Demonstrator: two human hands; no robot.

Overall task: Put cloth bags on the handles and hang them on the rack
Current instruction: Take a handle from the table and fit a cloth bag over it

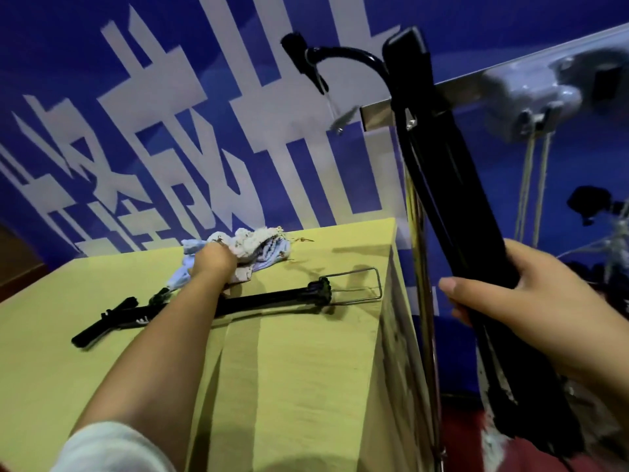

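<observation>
My left hand (213, 260) reaches across the yellow table (292, 369) and grips a crumpled light-blue and white cloth bag (252, 247) lying near the table's far edge. Just in front of the bag, a black hanger (265, 301) with a wire loop at its right end lies flat, partly under my forearm. My right hand (524, 301) holds a second black hanger (452, 172) up on the right. This one stands nearly upright, its curved hook (354, 57) at the top by the shiny metal rack bar (452, 93).
A blue wall with large white characters (190, 137) stands behind the table. The rack's chrome upright (423, 284) runs down beside the table's right edge. Pale items and cords (534, 185) hang from the bar at the right. Red floor shows below.
</observation>
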